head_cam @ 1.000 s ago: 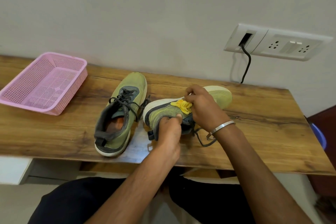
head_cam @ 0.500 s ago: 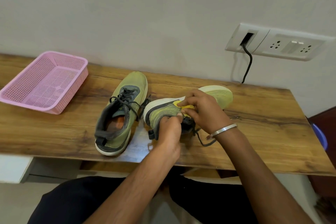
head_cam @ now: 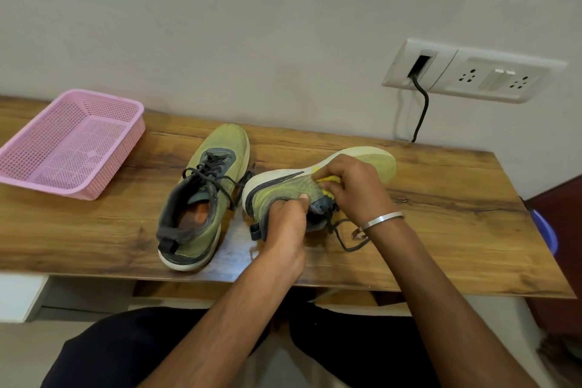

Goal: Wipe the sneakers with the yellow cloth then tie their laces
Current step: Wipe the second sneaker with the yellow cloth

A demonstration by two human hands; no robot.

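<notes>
Two olive-green sneakers lie on the wooden table (head_cam: 441,230). The left sneaker (head_cam: 204,198) stands upright, its dark laces loose. The right sneaker (head_cam: 283,189) is tipped on its side, white sole facing away. My left hand (head_cam: 286,224) grips its heel collar. My right hand (head_cam: 352,189) presses the bunched yellow cloth (head_cam: 329,180) against the sneaker's side near the midfoot; most of the cloth is hidden under my fingers. A loose dark lace (head_cam: 343,236) trails onto the table below my right wrist.
A pink perforated basket (head_cam: 37,164) sits at the table's far left. A wall socket plate (head_cam: 472,75) with a black cable (head_cam: 420,113) hangs behind the right side. The table's front edge lies just below the sneakers. A blue object (head_cam: 546,233) shows at right.
My right hand has slid the yellow cloth along the tipped sneaker's side, and my fingers now cover more of the cloth. My left hand keeps its hold on the heel.
</notes>
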